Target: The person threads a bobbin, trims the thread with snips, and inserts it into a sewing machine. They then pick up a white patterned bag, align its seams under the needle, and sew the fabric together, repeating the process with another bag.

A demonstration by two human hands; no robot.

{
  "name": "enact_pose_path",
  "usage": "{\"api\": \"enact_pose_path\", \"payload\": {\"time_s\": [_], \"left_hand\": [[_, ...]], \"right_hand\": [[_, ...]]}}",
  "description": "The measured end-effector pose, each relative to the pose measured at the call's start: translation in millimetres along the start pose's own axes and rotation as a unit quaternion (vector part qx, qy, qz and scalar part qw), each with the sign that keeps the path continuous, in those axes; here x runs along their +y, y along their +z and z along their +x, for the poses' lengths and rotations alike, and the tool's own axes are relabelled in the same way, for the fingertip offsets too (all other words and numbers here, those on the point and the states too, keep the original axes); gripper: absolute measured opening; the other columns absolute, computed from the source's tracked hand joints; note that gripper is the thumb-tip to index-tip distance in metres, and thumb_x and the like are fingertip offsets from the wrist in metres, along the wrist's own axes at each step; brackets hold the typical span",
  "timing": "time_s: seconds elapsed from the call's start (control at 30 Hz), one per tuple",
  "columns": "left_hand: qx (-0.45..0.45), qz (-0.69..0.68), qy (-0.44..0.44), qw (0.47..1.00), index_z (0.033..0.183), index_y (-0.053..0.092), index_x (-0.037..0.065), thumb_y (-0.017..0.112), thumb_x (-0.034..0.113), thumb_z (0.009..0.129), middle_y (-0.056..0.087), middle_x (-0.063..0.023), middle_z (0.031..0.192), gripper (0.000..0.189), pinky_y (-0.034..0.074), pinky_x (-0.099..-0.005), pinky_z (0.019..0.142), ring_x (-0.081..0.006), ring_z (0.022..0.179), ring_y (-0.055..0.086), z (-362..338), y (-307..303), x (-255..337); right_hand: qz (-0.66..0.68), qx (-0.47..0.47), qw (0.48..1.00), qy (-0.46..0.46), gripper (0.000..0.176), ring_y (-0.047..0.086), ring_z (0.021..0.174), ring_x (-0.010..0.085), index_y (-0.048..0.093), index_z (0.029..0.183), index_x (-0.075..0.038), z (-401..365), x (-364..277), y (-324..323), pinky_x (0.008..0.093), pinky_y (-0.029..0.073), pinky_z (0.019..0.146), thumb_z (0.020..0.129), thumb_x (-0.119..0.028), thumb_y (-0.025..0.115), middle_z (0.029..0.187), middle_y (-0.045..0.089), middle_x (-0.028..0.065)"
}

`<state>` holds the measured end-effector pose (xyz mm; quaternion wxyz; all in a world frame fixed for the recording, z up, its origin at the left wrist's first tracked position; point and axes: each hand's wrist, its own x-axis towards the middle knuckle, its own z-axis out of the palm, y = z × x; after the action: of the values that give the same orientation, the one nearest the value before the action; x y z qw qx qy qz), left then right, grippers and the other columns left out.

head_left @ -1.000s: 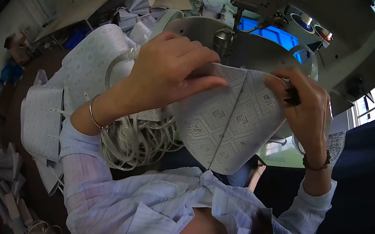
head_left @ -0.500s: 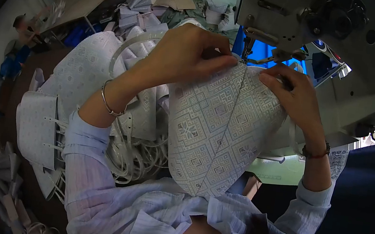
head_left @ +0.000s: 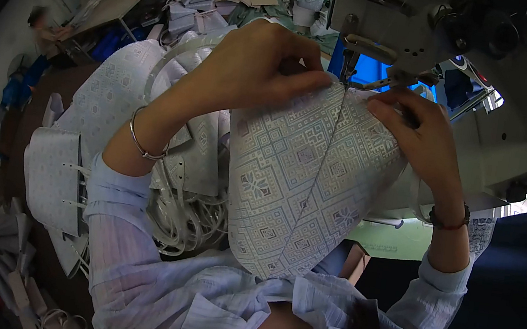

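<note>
Patterned piece [head_left: 297,189] between 2 hands [head_left: 259,74] [head_left: 427,136].

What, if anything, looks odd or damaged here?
Nothing looks clearly damaged. The pale grey, geometric-patterned fabric piece looks smooth between left hand and right hand. Only the jumbled whitish pile at lower left looks untidy, pieces lying every way.

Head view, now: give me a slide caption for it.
Left hand and right hand hold the far edge of a patterned piece at a sewing machine.

Silver-white panel [head_left: 301,183], grey-blue geometric pattern; pale blue shirt [head_left: 212,297].
</note>
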<state>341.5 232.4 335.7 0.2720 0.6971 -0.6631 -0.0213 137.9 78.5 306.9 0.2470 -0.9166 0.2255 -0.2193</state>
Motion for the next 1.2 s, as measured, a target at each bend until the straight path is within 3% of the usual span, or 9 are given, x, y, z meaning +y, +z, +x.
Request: {"api": "enact_pose_path", "payload": {"time_s": [0.1, 0.3, 0.4, 0.5, 0.6, 0.93, 1.03, 1.13, 1.2], "left_hand": [[0.000, 0.000, -0.002, 1.000, 0.085, 0.070, 0.001, 0.069, 0.020, 0.084, 0.066, -0.0064, 0.069, 0.019, 0.048, -0.0224, 0.058, -0.0083, 0.061, 0.061, 0, 0, 0], [0.010, -0.001, 0.001, 1.000, 0.084, 0.070, 0.001, 0.069, 0.019, 0.084, 0.067, -0.0062, 0.069, 0.018, 0.049, -0.0218, 0.059, -0.0084, 0.063, 0.063, 2, 3, -5], [0.048, -0.030, 0.013, 0.998, 0.078, 0.071, 0.005, 0.071, 0.029, 0.077, 0.063, -0.0072, 0.060, 0.024, 0.044, -0.0284, 0.052, -0.0179, 0.051, 0.059, 4, 4, -9], [-0.014, -0.021, 0.002, 1.000, 0.084, 0.072, 0.003, 0.070, 0.021, 0.084, 0.066, -0.0040, 0.066, 0.018, 0.046, -0.0211, 0.056, -0.0071, 0.059, 0.059, 9, -1, -8], [0.017, -0.027, 0.052, 0.998, 0.084, 0.072, 0.004, 0.069, 0.021, 0.084, 0.066, -0.0033, 0.066, 0.017, 0.044, -0.0211, 0.055, -0.0067, 0.058, 0.058, 7, 3, -15], [0.007, -0.056, 0.030, 0.998, 0.087, 0.072, 0.004, 0.070, 0.027, 0.083, 0.067, -0.0057, 0.069, 0.023, 0.047, -0.0242, 0.059, -0.0101, 0.060, 0.060, 19, 4, -23], [-0.007, -0.066, 0.012, 0.998, 0.083, 0.071, 0.005, 0.071, 0.028, 0.081, 0.066, -0.0065, 0.068, 0.023, 0.046, -0.0258, 0.060, -0.0112, 0.059, 0.058, 21, 2, -20], [-0.023, -0.063, -0.005, 0.998, 0.083, 0.072, 0.005, 0.071, 0.028, 0.081, 0.066, -0.0051, 0.067, 0.023, 0.045, -0.0250, 0.060, -0.0101, 0.059, 0.057, 24, 3, -24], [-0.021, -0.073, -0.002, 0.997, 0.082, 0.072, 0.006, 0.070, 0.029, 0.082, 0.066, -0.0044, 0.067, 0.023, 0.044, -0.0247, 0.059, -0.0096, 0.059, 0.057, 24, 3, -24]], "right_hand": [[0.014, 0.003, 1.000, -0.005, 0.037, 0.060, 0.077, 0.0167, 0.072, 0.097, -0.008, -1, 2, 0, 0.0278, 0.044, 0.071, 0.082, -0.041, 0.069, 0.084, 0.063, 0.0075], [0.006, -0.009, 1.000, 0.009, 0.034, 0.061, 0.075, 0.0193, 0.072, 0.097, -0.013, 2, -4, -4, 0.0311, 0.047, 0.072, 0.083, -0.043, 0.064, 0.080, 0.068, 0.0058], [0.053, -0.006, 0.999, 0.009, 0.032, 0.054, 0.068, 0.0121, 0.072, 0.098, -0.010, -1, -3, -3, 0.0253, 0.039, 0.062, 0.084, -0.038, 0.067, 0.079, 0.060, 0.0048], [0.019, 0.012, 1.000, -0.014, 0.028, 0.045, 0.059, 0.0083, 0.072, 0.100, -0.012, 0, 1, -1, 0.0241, 0.032, 0.055, 0.085, -0.035, 0.067, 0.068, 0.054, 0.0005], [0.066, 0.014, 0.998, -0.009, 0.024, 0.057, 0.058, 0.0120, 0.072, 0.097, -0.011, 2, -1, -2, 0.0260, 0.042, 0.055, 0.084, -0.030, 0.068, 0.069, 0.064, 0.0058], [0.078, 0.026, 0.996, -0.027, 0.021, 0.056, 0.057, 0.0120, 0.071, 0.101, -0.011, 10, 13, 1, 0.0253, 0.044, 0.055, 0.084, -0.023, 0.068, 0.071, 0.066, 0.0064], [0.064, 0.092, 0.989, -0.098, 0.020, 0.058, 0.061, 0.0142, 0.071, 0.100, -0.012, 1, 22, 10, 0.0260, 0.045, 0.054, 0.083, -0.024, 0.069, 0.079, 0.066, 0.0051], [-0.062, 0.208, 0.942, -0.258, 0.031, 0.058, 0.064, 0.0142, 0.069, 0.104, -0.018, -50, 8, 22, 0.0264, 0.047, 0.055, 0.076, -0.030, 0.077, 0.085, 0.060, 0.0014], [-0.001, 0.146, 0.922, -0.359, 0.038, 0.056, 0.063, 0.0138, 0.065, 0.106, -0.020, -103, 4, 42, 0.0259, 0.047, 0.052, 0.072, -0.032, 0.078, 0.087, 0.057, 0.0009]]}}
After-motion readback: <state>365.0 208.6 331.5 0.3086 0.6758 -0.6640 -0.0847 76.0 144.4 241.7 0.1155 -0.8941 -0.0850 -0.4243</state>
